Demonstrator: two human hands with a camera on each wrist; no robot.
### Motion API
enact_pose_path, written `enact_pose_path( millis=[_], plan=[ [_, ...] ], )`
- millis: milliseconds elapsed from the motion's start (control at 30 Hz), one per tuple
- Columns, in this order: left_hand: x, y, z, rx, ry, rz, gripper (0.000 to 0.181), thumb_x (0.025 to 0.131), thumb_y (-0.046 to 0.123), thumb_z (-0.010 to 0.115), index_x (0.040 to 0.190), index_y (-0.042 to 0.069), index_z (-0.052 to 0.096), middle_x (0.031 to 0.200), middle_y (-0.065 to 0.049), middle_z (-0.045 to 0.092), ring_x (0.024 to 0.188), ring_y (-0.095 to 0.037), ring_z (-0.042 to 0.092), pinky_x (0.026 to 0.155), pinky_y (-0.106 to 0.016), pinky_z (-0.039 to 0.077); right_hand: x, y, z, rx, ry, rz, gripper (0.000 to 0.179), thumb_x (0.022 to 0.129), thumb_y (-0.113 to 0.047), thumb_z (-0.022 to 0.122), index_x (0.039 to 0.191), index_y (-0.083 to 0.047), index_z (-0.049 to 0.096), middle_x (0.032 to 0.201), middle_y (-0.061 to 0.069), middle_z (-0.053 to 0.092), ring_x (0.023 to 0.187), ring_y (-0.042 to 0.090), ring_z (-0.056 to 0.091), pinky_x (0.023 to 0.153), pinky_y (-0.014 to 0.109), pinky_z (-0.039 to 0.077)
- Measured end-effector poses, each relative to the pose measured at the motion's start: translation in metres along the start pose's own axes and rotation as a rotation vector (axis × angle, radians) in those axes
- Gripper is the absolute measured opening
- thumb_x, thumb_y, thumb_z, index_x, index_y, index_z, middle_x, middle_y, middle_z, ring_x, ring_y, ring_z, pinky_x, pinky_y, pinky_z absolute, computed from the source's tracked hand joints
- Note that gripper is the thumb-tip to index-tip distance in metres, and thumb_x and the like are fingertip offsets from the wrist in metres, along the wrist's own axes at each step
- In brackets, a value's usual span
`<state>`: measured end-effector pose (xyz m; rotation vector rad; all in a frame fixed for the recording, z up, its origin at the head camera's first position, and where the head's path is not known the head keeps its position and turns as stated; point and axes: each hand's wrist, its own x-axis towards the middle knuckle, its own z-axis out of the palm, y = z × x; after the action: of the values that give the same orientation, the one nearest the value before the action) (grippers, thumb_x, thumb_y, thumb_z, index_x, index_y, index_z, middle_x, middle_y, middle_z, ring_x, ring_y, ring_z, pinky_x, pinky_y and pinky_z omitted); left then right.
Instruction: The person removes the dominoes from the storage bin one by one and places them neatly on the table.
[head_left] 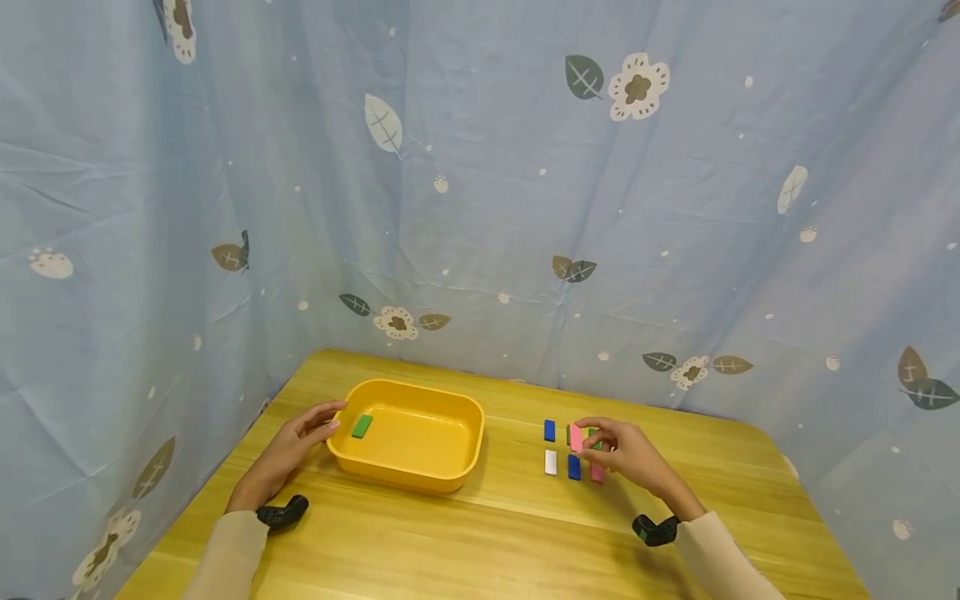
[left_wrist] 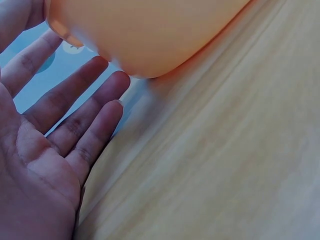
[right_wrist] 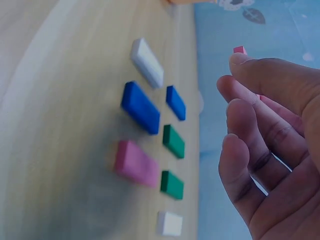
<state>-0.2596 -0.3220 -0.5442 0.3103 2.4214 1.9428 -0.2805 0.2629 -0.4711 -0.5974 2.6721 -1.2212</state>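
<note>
My right hand (head_left: 626, 454) pinches a pink domino block (head_left: 576, 437) between thumb and fingertips, held up over the other blocks; only its end (right_wrist: 240, 50) peeks past the thumb in the right wrist view. Beneath lie two rows of blocks: a white one (right_wrist: 147, 62), a blue one (right_wrist: 140, 107) and a pink one (right_wrist: 136, 164) in the nearer row. Behind are a blue (right_wrist: 175, 103), two green and a white block (right_wrist: 170, 223). At the left end of a yellow bin (head_left: 397, 475), my left hand (head_left: 288, 450) touches the rim, fingers loosely extended. One green block (head_left: 362, 426) lies inside the bin.
The wooden table (head_left: 420, 542) carries the bin at left and the blocks right of it. A blue patterned curtain (head_left: 495, 208) hangs behind the table and along its sides. Black wrist devices (head_left: 656, 530) sit on both wrists.
</note>
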Motion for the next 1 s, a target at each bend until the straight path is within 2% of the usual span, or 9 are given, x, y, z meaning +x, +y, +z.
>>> enact_pose_path(
  millis=[167,367,567,667,900,1000],
  plan=[
    [-0.001,-0.001,0.001,-0.008,-0.006,0.001,0.053,0.107,0.035,0.058,0.155,0.015,0.046,0.16,-0.013,0.038,0.132,-0.001,0.042,0.099,-0.01,0.039,-0.012,0.012,-0.003,0.008,0.021,0.018,0.048,0.093,-0.023,0.079,0.137,-0.011,0.063,0.094,-0.001,0.075,0.064,0.022,0.061,0.054,0.032,0.054],
    [-0.001,-0.001,0.0,-0.009,-0.003,0.0,0.053,0.107,0.034,0.058,0.155,0.014,0.047,0.159,-0.014,0.039,0.13,0.0,0.044,0.099,-0.009,0.039,-0.025,0.025,-0.007,-0.002,0.047,0.034,0.049,0.092,-0.021,0.08,0.136,-0.006,0.063,0.092,0.001,0.074,0.063,0.018,0.058,0.053,0.027,0.051],
    [-0.001,0.001,-0.001,-0.012,0.001,-0.018,0.054,0.107,0.035,0.058,0.155,0.015,0.046,0.159,-0.014,0.038,0.137,-0.012,0.042,0.099,-0.01,0.039,-0.034,0.037,-0.011,-0.021,0.067,0.077,0.049,0.091,-0.019,0.081,0.134,-0.004,0.064,0.089,0.001,0.072,0.063,0.012,0.055,0.053,0.025,0.048],
    [-0.001,0.003,-0.002,-0.007,0.002,-0.029,0.055,0.107,0.037,0.058,0.156,0.016,0.045,0.16,-0.014,0.037,0.141,-0.021,0.039,0.099,-0.01,0.039,-0.038,0.042,-0.012,-0.021,0.07,0.096,0.049,0.091,-0.019,0.081,0.133,-0.001,0.064,0.089,0.002,0.072,0.063,0.012,0.055,0.053,0.025,0.048],
    [0.001,0.003,-0.002,-0.024,0.01,-0.048,0.056,0.105,0.039,0.06,0.155,0.016,0.047,0.16,-0.011,0.038,0.138,-0.011,0.041,0.099,-0.009,0.038,-0.044,0.057,-0.01,0.015,0.062,0.162,0.047,0.092,-0.017,0.079,0.133,0.001,0.063,0.088,0.004,0.069,0.064,0.014,0.057,0.054,0.025,0.049],
    [0.002,0.002,-0.002,-0.019,0.002,-0.03,0.056,0.106,0.037,0.059,0.155,0.014,0.046,0.16,-0.013,0.037,0.141,-0.016,0.04,0.099,-0.009,0.038,-0.047,0.061,-0.01,0.047,0.037,0.188,0.05,0.094,-0.019,0.078,0.136,0.002,0.061,0.088,0.005,0.07,0.063,0.016,0.059,0.054,0.028,0.051]
  ],
)
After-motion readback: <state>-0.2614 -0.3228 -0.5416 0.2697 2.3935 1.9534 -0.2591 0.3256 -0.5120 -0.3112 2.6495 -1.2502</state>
